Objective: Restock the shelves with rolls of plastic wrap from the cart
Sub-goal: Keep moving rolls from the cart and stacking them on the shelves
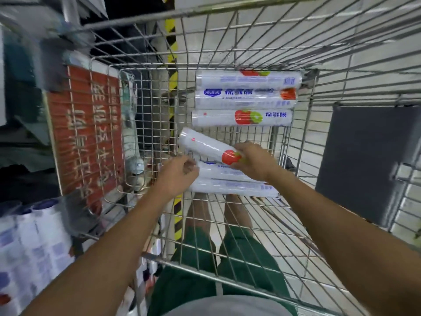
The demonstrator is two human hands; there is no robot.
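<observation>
Near rim of the wire cart point(227, 284): both bare forearms reach over it and down into the basket.

Left hand point(180, 176): fingers curled at the near end of two rolls point(227, 185) lying flat on the cart floor. Cannot tell whether it grips one or only rests against them; the fingertips are turned away.

Right hand point(255, 161): fingers wrapped round the printed end of a lifted roll point(205, 144) of plastic wrap. Its free end is tilted up and to the left, above the two flat ones.

Doing it well, as I judge it:
- The grip sits at one end, so the long end will swing. Shifting toward the middle, or steadying it with the left hand, should help.
- Bring it out level and clear of the wire sides.
- The film sleeve looks slick; a firm wrap beats a pinch.

Further in: three rolls point(243, 99) stacked side by side against the far wall.

Hard to make out:
- Left side is smeared by motion. A red sign point(86, 137) hangs on the cart wall, lettering unreadable.
- White packs point(32, 242) at lower left may be shelf stock.
- The shelf itself is not clearly seen.
- A dark panel point(364, 165) at right is unidentified.
</observation>
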